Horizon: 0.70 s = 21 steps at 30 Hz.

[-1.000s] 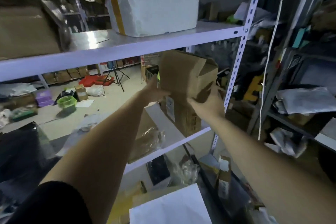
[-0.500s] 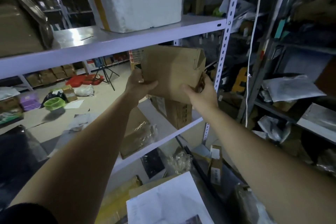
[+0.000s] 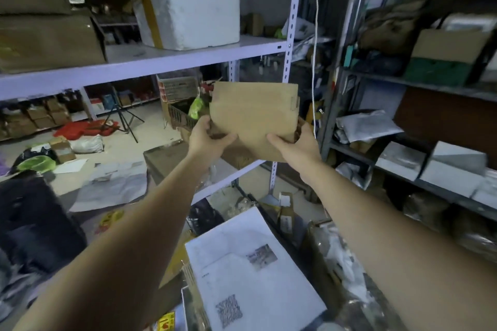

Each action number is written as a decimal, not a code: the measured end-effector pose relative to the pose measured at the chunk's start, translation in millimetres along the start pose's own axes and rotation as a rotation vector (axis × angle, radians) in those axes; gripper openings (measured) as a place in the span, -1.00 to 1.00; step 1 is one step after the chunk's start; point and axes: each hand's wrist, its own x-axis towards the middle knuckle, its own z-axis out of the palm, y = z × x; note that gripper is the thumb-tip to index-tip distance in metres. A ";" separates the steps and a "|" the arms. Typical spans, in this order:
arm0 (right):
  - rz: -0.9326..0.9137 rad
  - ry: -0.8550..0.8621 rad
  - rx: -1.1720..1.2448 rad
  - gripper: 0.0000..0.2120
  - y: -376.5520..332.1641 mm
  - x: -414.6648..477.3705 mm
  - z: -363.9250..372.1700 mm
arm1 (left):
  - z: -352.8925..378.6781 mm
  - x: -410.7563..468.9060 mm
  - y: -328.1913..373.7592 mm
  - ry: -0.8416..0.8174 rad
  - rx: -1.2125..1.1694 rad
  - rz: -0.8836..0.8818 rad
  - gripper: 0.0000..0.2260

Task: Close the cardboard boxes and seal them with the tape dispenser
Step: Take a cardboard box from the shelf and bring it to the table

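Note:
A small brown cardboard box (image 3: 255,113) is held up in the air in front of the white shelf unit, its plain side facing me. My left hand (image 3: 208,138) grips its lower left corner, thumb on the front face. My right hand (image 3: 294,146) grips its lower right corner in the same way. The box's flaps and opening are hidden from me. No tape dispenser is in view.
A white shelf board (image 3: 161,62) carries a white foam box (image 3: 188,12) with yellow tape. A grey rack (image 3: 403,174) with parcels stands at the right. White printed sheets (image 3: 250,271) lie below my arms. The floor at the left is littered with boxes and bags.
Both hands have drawn the box off the lower shelf and out toward me, turning its flat side to face me. My view has tilted up and swung right.

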 end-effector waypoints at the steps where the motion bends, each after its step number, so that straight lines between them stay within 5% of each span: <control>1: 0.011 0.015 -0.013 -0.14 1.0 -13.5 -16.3 | 6.9 -11.9 5.0 -0.027 -0.012 0.015 -0.45; 21: 0.143 0.296 -0.049 -0.26 52.0 -188.7 -298.9 | 175.8 -239.0 134.8 -0.361 -0.048 0.131 -0.56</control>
